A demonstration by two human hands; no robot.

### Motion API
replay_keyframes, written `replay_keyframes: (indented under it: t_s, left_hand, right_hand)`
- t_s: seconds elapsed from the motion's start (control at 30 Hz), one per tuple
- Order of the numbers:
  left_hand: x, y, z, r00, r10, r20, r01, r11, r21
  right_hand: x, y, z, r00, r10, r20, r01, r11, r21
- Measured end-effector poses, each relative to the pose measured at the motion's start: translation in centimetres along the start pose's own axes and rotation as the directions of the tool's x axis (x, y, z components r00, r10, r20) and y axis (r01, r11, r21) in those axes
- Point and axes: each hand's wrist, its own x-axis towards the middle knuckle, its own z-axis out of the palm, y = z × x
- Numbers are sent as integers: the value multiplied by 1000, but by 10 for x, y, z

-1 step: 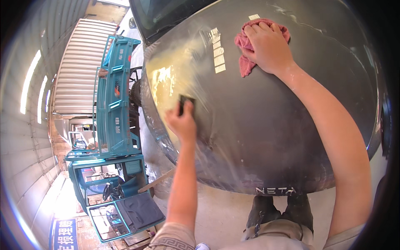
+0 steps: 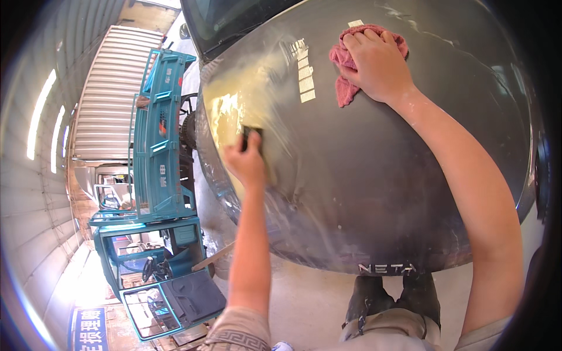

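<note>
A dark grey car hood (image 2: 374,175) fills the middle of the view. On its left side is a wet, glossy yellowish film (image 2: 228,111) with streaks. My left hand (image 2: 244,162), slightly blurred, is closed on a small black block (image 2: 253,136), held against the hood at the right edge of the yellowish area. Its exact kind is hard to make out. My right hand (image 2: 379,67) presses a crumpled pink cloth (image 2: 346,88) onto the far part of the hood, fingers curled over it.
A teal cargo vehicle (image 2: 164,140) with an open cab stands to the left of the hood. The car's windshield (image 2: 228,20) is at the far edge. A corrugated wall (image 2: 35,193) curves along the left. Metal letters (image 2: 386,268) sit on the hood's near edge.
My left hand has moved a little left and farther away, taking the black block along. My right hand and the pink cloth stay where they were.
</note>
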Motion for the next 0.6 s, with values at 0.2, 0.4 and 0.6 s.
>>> replay_keyframes:
  t_s: [0.2,0.4,0.6]
  left_hand:
    - [77,-34,20,996,46,-76,-30,978,205]
    - [-26,7,-5,999,32,-15,-27,970,243]
    - [-126,29,-46,989,140,49,-146,977,157]
  right_hand:
    - [8,-2,-4,999,0,-45,1,1000,5]
    - [9,-2,5,994,58,-95,-68,992,-108]
    - [14,-2,-4,996,28,82,-19,993,-121]
